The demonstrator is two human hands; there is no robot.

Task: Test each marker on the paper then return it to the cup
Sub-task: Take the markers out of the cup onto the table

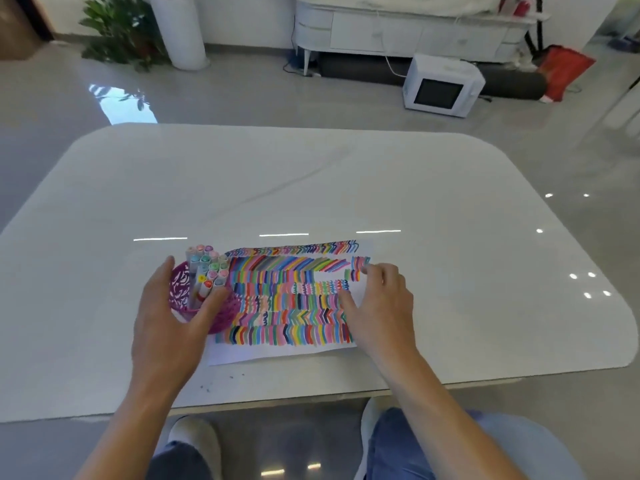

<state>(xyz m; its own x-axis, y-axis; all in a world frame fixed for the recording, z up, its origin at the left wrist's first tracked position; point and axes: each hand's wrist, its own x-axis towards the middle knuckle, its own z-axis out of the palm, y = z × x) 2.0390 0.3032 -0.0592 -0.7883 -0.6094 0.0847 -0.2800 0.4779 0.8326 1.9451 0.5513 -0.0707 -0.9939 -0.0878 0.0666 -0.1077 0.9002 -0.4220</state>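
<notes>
My left hand (pixel 166 317) clasps the purple mesh cup (pixel 225 313) full of markers (pixel 207 268), left of centre frame. My right hand (pixel 381 299) rests loose and empty on the colour-striped paper (pixel 277 354) just beside the cup.

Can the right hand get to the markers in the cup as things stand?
Probably yes. The right hand rests on the paper with nothing between it and the cup. The markers stand clear above the rim; the left hand holds the cup's sides, not the top.
</notes>
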